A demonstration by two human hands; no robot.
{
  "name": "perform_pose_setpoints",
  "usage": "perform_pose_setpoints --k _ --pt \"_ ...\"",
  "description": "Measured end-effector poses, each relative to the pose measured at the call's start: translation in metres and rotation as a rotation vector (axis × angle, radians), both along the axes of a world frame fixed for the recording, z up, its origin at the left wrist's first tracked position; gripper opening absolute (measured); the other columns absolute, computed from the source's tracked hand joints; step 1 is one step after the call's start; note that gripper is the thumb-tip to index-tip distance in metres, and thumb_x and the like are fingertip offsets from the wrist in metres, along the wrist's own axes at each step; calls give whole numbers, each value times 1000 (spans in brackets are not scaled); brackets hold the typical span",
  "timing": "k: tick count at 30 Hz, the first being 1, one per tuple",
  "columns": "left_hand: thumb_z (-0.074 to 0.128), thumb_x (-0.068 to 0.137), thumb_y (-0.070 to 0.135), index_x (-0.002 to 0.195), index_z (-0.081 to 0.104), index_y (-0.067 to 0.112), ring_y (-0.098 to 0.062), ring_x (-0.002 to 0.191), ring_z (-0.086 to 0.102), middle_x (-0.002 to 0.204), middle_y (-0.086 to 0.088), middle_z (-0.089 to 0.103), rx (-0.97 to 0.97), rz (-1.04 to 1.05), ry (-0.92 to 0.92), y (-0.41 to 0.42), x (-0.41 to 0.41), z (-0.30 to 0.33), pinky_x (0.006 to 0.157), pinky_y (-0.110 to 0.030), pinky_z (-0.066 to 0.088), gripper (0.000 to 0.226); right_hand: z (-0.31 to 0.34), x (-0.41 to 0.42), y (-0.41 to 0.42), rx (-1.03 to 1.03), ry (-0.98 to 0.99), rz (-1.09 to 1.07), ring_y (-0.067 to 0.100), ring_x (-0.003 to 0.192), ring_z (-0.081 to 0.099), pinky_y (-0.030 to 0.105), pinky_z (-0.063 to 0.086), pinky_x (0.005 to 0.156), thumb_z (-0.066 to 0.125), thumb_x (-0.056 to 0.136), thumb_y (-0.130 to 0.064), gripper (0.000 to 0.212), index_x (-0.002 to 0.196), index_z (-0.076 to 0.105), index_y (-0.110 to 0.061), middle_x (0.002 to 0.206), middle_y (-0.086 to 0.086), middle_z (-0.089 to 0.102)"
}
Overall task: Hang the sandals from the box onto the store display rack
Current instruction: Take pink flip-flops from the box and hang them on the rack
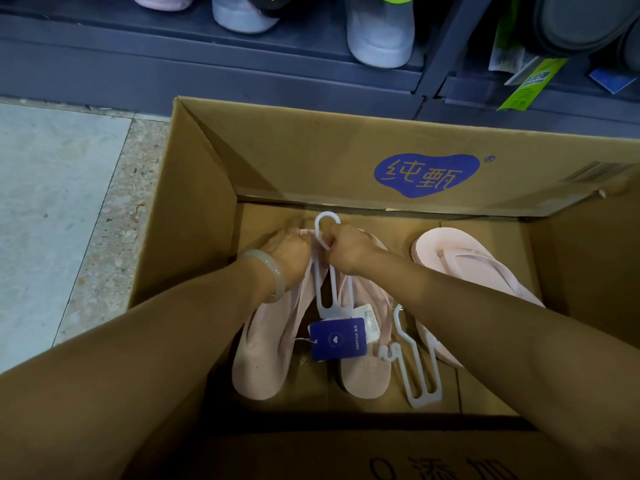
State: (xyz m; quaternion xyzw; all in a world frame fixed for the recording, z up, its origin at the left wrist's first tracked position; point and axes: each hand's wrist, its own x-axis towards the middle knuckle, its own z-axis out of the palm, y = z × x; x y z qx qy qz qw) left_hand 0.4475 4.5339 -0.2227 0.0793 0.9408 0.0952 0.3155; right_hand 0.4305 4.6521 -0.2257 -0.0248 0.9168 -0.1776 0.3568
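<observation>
Inside an open cardboard box (194, 216) lies a pair of pink sandals (263, 358) joined by a white plastic hanger (329, 292) with a blue tag (337, 339). My right hand (349, 252) grips the hanger just below its hook. My left hand (289, 252), a pale bangle on its wrist, grips the toe end of the left sandal beside the hanger. Another pink sandal (464, 268) lies to the right, partly under my right forearm. A loose white hanger (415, 365) rests between them.
The dark display rack (242, 74) stands right behind the box, with grey and lilac shoes (377, 29) hanging low on it and green tags (533, 81) at right. Pale tiled floor (52, 202) lies to the left of the box.
</observation>
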Motion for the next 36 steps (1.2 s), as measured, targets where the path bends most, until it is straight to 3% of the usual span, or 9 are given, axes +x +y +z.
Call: perform_pose_setpoints --k 8,12,19,22,25,28,30,32,36 --pt "42 95 15 126 49 13 -23 112 51 126 -10 50 54 -47 68 5 9 -1 96 -32 44 32 0 6 12 -79 21 -3 23 103 52 28 36 87 49 93 -23 23 113 58 -16 101 3 54" --pt "44 93 12 127 47 15 -23 110 51 125 -9 49 38 -70 34 4 7 2 94 -33 45 34 -9 9 16 -208 31 -132 19 86 53 26 37 77 52 92 -21 17 77 59 -17 88 7 61" --pt "44 95 17 108 60 15 -21 93 62 106 -7 63 149 28 -42 5 9 11 82 -31 51 21 -8 22 16 -208 98 -69 26 93 57 34 40 89 50 93 -19 19 95 65 -8 95 13 67" --pt "47 90 23 97 65 18 -23 81 66 91 -5 68 146 154 -103 -4 -4 12 74 -34 57 19 -6 33 14 -308 68 -15 13 72 54 18 42 71 52 91 -14 16 88 66 -8 76 3 62" --pt "42 93 13 107 59 9 -26 95 62 95 -1 58 32 214 -114 -9 -12 15 76 -28 48 23 -6 36 14 -305 38 15 -1 62 47 11 34 59 53 90 -13 15 87 66 -6 65 -13 51" --pt "42 95 10 106 58 5 -25 88 56 95 -10 55 -16 168 -105 -9 -15 13 71 -29 41 20 -8 29 19 -269 16 -52 13 72 56 23 45 68 53 91 -14 16 83 65 -7 81 5 66" --pt "43 96 13 103 58 7 -21 83 50 93 -9 52 -24 164 -137 -11 -19 11 71 -28 42 17 -6 25 23 -211 35 -121 15 74 54 14 42 59 53 91 -14 20 73 60 -15 89 12 69" --pt "44 96 14 112 57 3 -19 85 46 90 -8 49 -50 182 -138 -15 -21 13 79 -29 43 23 -2 22 26 -133 63 -180 16 78 53 15 37 55 52 92 -15 12 85 61 -13 90 9 63" --pt "50 94 18 116 56 1 -19 84 49 74 -3 47 -114 194 -205 -23 -19 18 73 -24 39 29 1 18 29 -81 105 -269 28 101 61 28 44 76 48 94 -18 19 104 59 -7 108 14 65"
